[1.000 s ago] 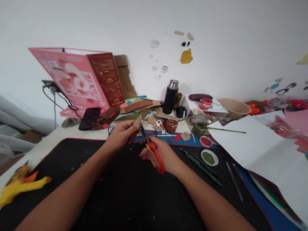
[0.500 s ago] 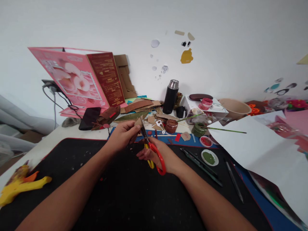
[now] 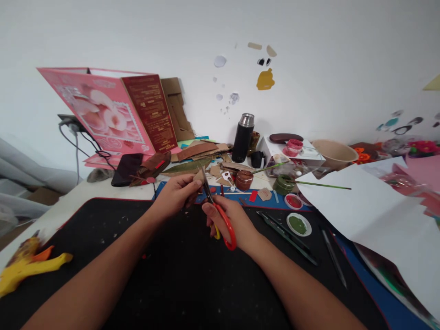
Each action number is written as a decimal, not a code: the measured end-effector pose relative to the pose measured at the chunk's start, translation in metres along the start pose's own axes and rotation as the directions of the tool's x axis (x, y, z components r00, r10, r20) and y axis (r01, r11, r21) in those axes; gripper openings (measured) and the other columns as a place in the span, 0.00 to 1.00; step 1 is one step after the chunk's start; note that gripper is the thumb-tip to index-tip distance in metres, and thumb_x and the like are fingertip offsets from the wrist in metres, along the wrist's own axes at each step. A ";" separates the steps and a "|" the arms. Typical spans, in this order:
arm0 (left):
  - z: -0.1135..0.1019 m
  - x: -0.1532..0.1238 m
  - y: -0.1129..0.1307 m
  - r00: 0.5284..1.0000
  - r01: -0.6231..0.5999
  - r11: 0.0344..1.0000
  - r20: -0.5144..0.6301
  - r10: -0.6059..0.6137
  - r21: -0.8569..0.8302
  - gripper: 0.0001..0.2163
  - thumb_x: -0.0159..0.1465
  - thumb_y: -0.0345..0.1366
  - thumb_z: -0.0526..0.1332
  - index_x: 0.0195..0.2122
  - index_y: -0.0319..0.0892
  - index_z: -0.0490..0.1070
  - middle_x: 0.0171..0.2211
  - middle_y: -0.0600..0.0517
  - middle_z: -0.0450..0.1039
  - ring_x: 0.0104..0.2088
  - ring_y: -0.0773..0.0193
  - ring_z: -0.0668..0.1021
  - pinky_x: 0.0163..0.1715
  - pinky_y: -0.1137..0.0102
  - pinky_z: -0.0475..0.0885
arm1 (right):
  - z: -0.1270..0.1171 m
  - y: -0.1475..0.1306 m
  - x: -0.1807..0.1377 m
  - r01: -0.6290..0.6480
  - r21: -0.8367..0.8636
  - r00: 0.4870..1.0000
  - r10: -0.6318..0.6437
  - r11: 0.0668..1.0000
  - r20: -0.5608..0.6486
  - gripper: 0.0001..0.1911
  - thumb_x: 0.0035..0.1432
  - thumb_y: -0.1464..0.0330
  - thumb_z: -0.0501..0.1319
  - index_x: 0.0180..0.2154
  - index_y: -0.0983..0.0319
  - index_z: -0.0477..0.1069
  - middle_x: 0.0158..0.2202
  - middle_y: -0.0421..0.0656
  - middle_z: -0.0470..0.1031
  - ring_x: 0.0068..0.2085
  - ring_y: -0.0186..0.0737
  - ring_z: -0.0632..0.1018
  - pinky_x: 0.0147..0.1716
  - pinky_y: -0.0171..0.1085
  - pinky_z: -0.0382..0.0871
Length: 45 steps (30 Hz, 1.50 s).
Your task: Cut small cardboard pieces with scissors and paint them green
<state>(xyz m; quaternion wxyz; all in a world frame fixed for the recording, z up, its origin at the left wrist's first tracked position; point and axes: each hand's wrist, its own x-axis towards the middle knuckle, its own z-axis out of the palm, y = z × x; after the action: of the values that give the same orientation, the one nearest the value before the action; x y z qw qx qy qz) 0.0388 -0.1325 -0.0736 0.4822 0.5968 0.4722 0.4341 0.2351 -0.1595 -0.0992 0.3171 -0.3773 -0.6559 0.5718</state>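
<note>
Nearest the camera, both bare forearms reach forward over a black cutting mat [image 3: 103, 238] flecked with pale scraps that covers the front of the surface. A yellow glue gun [image 3: 27, 268] lies at the mat's near left edge, well apart from the arms.

At the middle of the mat the right hand [image 3: 230, 220] is clenched through the red and yellow handles of a pair of scissors [image 3: 223, 215], whose blades point up and away and look nearly closed. Just beside it, the left hand [image 3: 175, 195] pinches a small brown cardboard piece [image 3: 197, 175] between thumb and fingertips, held above the mat's far edge. The blade tips meet the cardboard piece at its right edge.

To the right of the hands, a long dark tool [image 3: 285, 231] lies on the mat near a lid of green paint [image 3: 298, 224], and a large white paper sheet [image 3: 371, 211] spreads over the right side.

Farther back, a brown paint jar [image 3: 244, 179] and a green paint jar [image 3: 283, 184] stand among cardboard offcuts. Behind them, a black flask [image 3: 243, 137] stands upright near the wall, a beige bowl [image 3: 335, 153] sits to its right, and a pink box [image 3: 103, 110] leans at the far left above a dark phone [image 3: 127, 168]
</note>
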 end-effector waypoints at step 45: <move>0.001 0.003 -0.004 0.995 0.096 0.980 0.051 -0.088 -0.174 0.19 0.61 0.48 0.69 0.22 0.43 0.64 0.14 0.61 0.56 0.14 0.73 0.59 0.14 0.76 0.54 | -0.001 -0.012 -0.002 0.030 -0.251 0.995 -0.054 0.967 -0.089 0.22 0.72 0.52 0.58 0.28 0.56 0.62 0.19 0.37 0.67 0.23 0.38 0.72 0.23 0.35 0.61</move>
<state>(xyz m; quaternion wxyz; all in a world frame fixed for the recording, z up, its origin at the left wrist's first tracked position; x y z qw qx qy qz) 0.0393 -0.1291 -0.0774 0.5628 0.5386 0.4484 0.4383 0.2355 -0.1609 -0.0869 0.3097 -0.4270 -0.7146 0.4593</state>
